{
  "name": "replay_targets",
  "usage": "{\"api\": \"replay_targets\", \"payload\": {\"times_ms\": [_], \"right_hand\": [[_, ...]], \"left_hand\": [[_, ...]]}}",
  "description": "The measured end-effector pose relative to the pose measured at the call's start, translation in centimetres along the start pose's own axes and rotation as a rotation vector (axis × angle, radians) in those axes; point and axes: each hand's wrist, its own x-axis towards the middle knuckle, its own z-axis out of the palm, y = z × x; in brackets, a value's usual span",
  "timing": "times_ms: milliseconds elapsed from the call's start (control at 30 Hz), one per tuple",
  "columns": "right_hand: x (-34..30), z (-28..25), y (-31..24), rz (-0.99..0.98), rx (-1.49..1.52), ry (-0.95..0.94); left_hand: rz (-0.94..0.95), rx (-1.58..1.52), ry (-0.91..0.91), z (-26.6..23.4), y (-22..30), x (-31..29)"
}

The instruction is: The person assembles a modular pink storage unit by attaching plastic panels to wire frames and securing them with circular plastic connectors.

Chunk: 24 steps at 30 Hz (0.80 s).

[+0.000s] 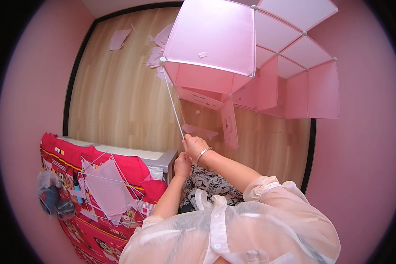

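Both my hands are closed at the near end of a thin white rod (174,101), possibly the edge of a wire frame seen side-on. My right hand (196,145) wraps round it, and my left hand (182,165) sits just below, fingers closed and touching the right; what its fingers grip is hidden. The rod's far end reaches a white corner connector (162,61) on a pink cube storage rack (211,37). Beneath the cube's top, a pink door panel (229,123) with a printed drawing hangs open.
At left, a bed with a red patterned cover (97,237) holds white wire frames (112,154), pink sheets (110,189) and a plastic bag (48,182). Torn pink pieces (120,39) lie on the wooden floor (114,88). More rack cubes (310,94) stand right, near the pink wall (356,145).
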Motion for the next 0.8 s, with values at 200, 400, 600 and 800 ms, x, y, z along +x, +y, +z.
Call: {"api": "replay_targets", "payload": {"times_ms": [200, 400, 600, 800], "right_hand": [[0.4, 0.1, 1.1, 0.060, -0.003, 0.101], [0.7, -3.8, 5.0, 0.027, 0.493, -0.170], [-2.7, -4.0, 10.3, 0.191, 0.325, -0.035], [-8.9, -4.2, 16.4, 0.347, 0.351, -0.144]], "left_hand": [[-0.264, -0.094, -0.031, 1.9, -8.4, -4.6], [-0.307, -0.526, -0.326, 1.4, -1.7, -4.6], [0.352, -0.161, -0.464, 3.7, 3.3, -2.7], [0.103, -0.454, 0.225, -1.1, 4.3, 3.9]]}}
